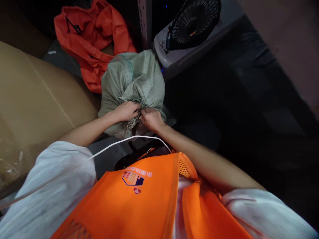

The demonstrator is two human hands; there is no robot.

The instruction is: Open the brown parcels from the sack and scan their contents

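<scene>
The orange vest [147, 205] lies nearest, on the near side of the grip; between them a white cable [136, 136] arcs just short of both wrists, which could snag it if drawn back. The left hand [129, 111] and right hand [151, 119] pinch the bunched, frayed mouth of the grey-green sack [149, 73], whose body bulges beyond the grip. Its loose strands could fray further under strain, and the gathers could spring apart if either hand slackens. Left of the grip, a cardboard box [50, 96] may cramp that elbow. Beyond, orange cloth [99, 43] seems to touch the sack and might drag with it; farther right, a fan [194, 28] could topple if the sack knocks its pale casing [173, 61].
</scene>
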